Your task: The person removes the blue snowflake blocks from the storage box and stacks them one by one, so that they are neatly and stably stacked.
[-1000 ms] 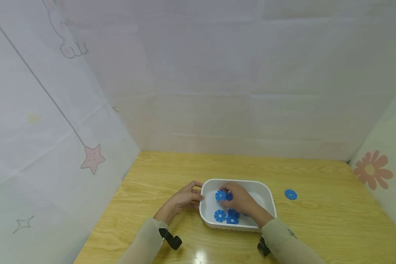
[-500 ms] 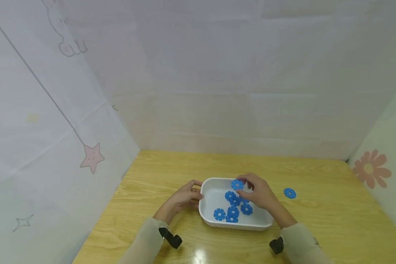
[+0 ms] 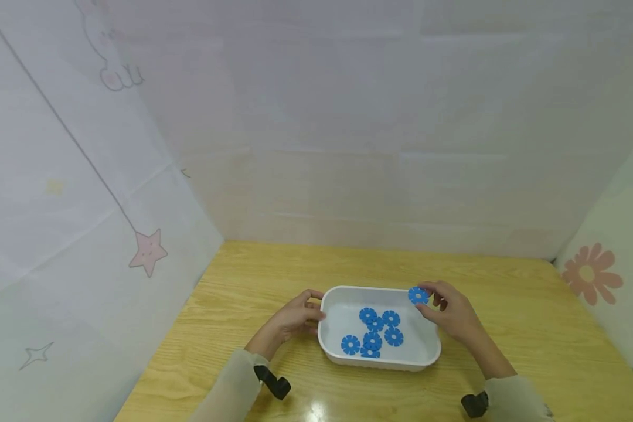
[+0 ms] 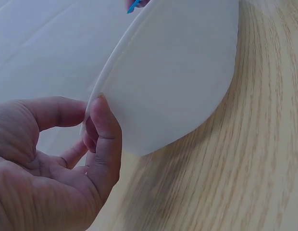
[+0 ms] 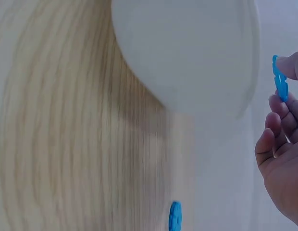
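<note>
A white rectangular tub (image 3: 348,296) with rounded corners stands on the table. Several blue notched discs (image 3: 393,336) lie in it, some overlapping. At the tub's left end, my left hand (image 3: 292,316) pinches the rim between thumb and fingers; the left wrist view shows this hand (image 4: 67,154) at the rim closely. My right hand (image 3: 453,310) pinches one blue notched disc (image 3: 418,295) between thumb and fingers, above the tub's right end. In the right wrist view that disc (image 5: 279,79) appears nearly edge-on, its other fingers loosely curled below.
The wooden table (image 3: 506,328) extends on both sides of the tub. Another blue disc (image 5: 175,216) lies on it to the right of the tub, hidden behind my right hand in the head view. Pale printed cloth (image 3: 348,146) hangs behind and at both sides.
My right hand has lifted a blue disc from inside the tub and carried it right, to the tub's right end. My left hand has stayed on the rim.
</note>
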The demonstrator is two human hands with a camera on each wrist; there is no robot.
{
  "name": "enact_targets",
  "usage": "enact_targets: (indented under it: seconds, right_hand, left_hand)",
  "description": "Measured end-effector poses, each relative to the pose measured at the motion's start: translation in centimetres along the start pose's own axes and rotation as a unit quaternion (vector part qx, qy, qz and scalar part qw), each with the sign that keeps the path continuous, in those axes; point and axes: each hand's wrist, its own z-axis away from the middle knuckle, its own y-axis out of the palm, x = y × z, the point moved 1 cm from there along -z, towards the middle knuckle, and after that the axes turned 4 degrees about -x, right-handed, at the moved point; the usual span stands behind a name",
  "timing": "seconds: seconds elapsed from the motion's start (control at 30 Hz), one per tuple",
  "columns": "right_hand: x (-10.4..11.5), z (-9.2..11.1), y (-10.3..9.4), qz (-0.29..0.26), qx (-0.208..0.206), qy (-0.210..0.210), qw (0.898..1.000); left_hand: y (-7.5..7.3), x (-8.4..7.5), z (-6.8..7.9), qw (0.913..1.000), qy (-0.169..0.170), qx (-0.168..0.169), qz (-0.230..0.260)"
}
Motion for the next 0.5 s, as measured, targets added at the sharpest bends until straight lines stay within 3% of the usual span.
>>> enact_targets:
  seconds: [0.5]
  right_hand:
    - [-3.8,1.8,-4.0,0.021,-0.009,0.061,0.998]
  left_hand:
    - [-0.3,0.4,-0.4,1.0000,-0.001,0.007,0.002]
